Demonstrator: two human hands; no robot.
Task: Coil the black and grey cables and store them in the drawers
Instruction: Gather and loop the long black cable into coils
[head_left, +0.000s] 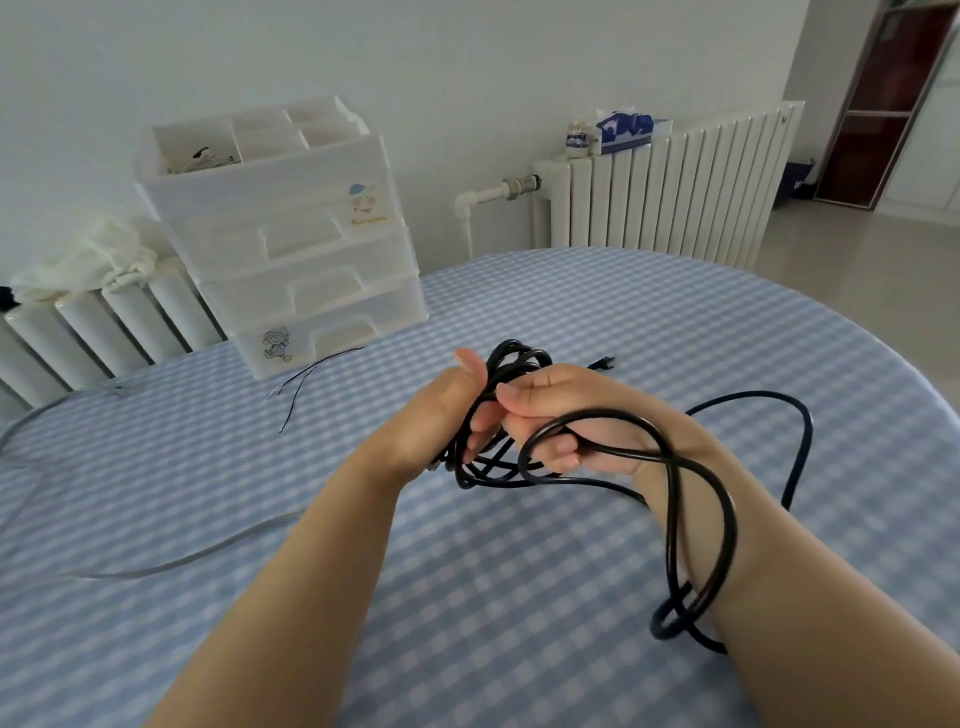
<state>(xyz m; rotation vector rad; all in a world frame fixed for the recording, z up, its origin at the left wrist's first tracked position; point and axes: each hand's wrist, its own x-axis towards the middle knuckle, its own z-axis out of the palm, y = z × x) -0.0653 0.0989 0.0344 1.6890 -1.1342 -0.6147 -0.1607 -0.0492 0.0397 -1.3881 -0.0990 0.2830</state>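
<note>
Several loops of the black cable (675, 483) are bunched above the middle of the table, and my left hand (441, 410) grips that bunch. My right hand (561, 415) holds a strand of the same cable; a big loop hangs over my right forearm and another runs out to the right on the cloth. Its plug (605, 362) lies just beyond my hands. The grey cable (208, 551) lies loose across the left side of the table. The white drawer unit (296, 244) stands at the far left with its drawers closed.
The round table (519, 649) has a blue checked cloth. Thin dark wires (306, 379) lie in front of the drawer unit. White radiators (670, 187) line the wall behind, one with a tissue box (628, 130) and a cup on top.
</note>
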